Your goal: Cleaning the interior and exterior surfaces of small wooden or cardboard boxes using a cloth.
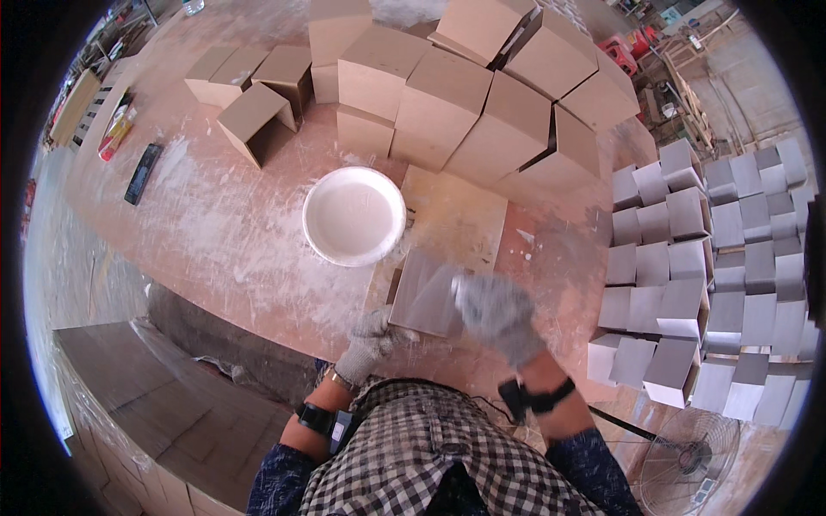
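In front of me a box (423,301), with a greyish, wet-looking top face, rests on a stained tan board (465,213). At its near left corner my left hand (370,337), in a grey knit glove, grips the edge with bent fingers. My gloved right hand (501,316) is over the box's right side, blurred by motion. It looks closed round something pale, which I cannot make out. Just beyond the box, to the left, stands a round white basin (354,217) of whitish liquid, partly over the board.
Plain brown boxes (443,95) are stacked at the table's far side. Many grey-coated boxes (658,258) stand in rows at the right. A dark phone-like object (144,174) lies at left. Plastic-wrapped stacks (163,404) are near left; a wire fan (691,456) is near right.
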`<state>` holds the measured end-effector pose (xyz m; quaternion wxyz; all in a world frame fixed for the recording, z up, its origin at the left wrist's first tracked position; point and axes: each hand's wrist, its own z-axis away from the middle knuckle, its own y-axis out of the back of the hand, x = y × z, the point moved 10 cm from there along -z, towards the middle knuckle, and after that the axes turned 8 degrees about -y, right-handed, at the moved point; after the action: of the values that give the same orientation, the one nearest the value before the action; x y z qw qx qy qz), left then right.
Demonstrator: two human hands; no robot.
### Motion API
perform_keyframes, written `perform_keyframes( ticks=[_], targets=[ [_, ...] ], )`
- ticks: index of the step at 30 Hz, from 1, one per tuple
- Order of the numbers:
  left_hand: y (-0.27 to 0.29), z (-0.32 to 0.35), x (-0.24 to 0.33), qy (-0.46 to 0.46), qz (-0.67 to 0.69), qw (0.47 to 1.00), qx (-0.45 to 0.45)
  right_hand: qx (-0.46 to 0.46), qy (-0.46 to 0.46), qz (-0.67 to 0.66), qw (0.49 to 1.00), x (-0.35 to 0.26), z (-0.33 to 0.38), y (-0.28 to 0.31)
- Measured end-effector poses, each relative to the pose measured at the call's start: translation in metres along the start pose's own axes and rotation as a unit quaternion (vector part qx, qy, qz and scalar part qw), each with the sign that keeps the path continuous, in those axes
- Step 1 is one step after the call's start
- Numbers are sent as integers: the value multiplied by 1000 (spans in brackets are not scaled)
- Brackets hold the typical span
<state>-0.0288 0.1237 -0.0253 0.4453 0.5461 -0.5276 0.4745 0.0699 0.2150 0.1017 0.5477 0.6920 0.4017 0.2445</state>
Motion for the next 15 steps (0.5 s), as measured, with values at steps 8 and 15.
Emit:
perform_keyframes(
  ticks=[8,15],
  targets=[
    [-1,10,-26,51,23,998,38,-131,-98,-80,983,31,-22,-22],
    [11,12,-20,22,-145,988,51,-382,-98,-176,902,-6,25,-31]
  ],
)
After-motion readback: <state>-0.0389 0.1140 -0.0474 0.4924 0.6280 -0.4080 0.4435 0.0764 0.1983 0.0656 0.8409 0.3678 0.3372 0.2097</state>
